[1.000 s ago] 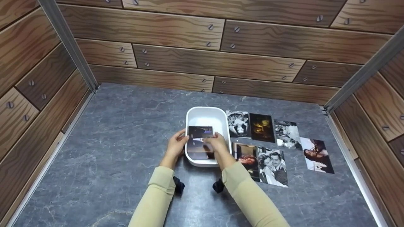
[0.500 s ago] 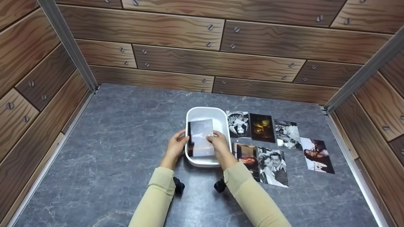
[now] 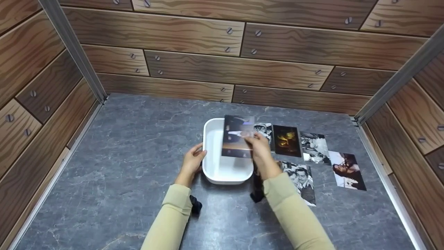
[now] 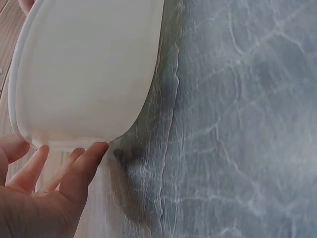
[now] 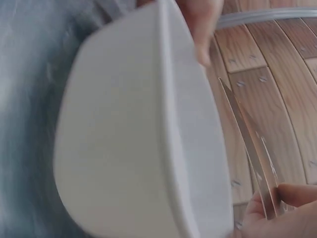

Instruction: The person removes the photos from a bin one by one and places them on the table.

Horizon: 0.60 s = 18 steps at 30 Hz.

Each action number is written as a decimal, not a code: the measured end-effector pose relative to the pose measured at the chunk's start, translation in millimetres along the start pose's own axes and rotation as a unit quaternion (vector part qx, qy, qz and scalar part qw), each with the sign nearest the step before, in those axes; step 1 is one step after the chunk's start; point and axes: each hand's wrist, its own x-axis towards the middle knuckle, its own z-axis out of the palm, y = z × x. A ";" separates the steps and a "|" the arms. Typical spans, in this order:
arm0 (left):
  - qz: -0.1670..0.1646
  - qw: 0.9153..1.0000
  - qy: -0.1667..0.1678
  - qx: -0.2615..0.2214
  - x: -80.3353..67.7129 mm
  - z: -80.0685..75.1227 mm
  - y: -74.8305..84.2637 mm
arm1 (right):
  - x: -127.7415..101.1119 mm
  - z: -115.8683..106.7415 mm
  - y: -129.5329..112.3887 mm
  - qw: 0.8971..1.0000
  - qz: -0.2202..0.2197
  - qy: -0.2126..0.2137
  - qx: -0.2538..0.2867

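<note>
A white plastic tub [image 3: 212, 170] stands on the grey marbled surface. My left hand [image 3: 193, 161] grips its left side, thumb at the rim and fingertips against the outer wall [image 4: 89, 79] in the left wrist view. Over the tub's right half, a glossy photo [image 3: 237, 133] is raised, pinched at its right edge by my right hand [image 3: 261, 149]. In the right wrist view the photo [image 5: 247, 141] shows nearly edge-on between thumb and fingers, with more than one thin edge visible. No other photo shows inside the tub.
Right of the tub lie several photos: a dark golden one [image 3: 287, 140], black-and-white ones including a couple [image 3: 301, 180], and a colour portrait [image 3: 348, 170] farthest right. My right forearm partly covers the nearer row. Wood-patterned walls [image 3: 194, 66] enclose the back and sides.
My right hand has lifted the photo out of the tub, moving it up and to the right, so the tub's floor now shows. My left hand has stayed at the tub's left side.
</note>
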 end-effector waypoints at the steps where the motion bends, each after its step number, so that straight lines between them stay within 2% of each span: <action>1: -0.004 1.000 0.001 0.006 0.3 -0.2 0.2 | -7.7 -3.3 -11.2 1.000 -0.001 0.008 -0.001; 2: -0.009 1.000 0.001 0.009 0.7 -0.4 0.2 | -17.8 -5.1 -24.8 1.000 0.011 0.026 -0.013; 5: -0.011 1.000 0.000 0.011 1.1 -0.7 0.1 | -20.7 -27.9 -38.5 0.998 0.013 0.044 -0.033; 7: -0.008 1.000 0.001 0.012 0.9 -0.8 -0.1 | -17.9 -47.5 -42.0 0.997 0.011 0.053 -0.050; 12: -0.004 1.000 0.002 0.016 -0.4 0.0 -0.3 | -11.8 -102.4 -44.4 0.997 -0.007 0.066 -0.049; 18: -0.006 1.000 0.003 0.021 -0.6 0.8 3.8 | -16.0 -171.7 -50.7 0.995 0.043 0.084 -0.037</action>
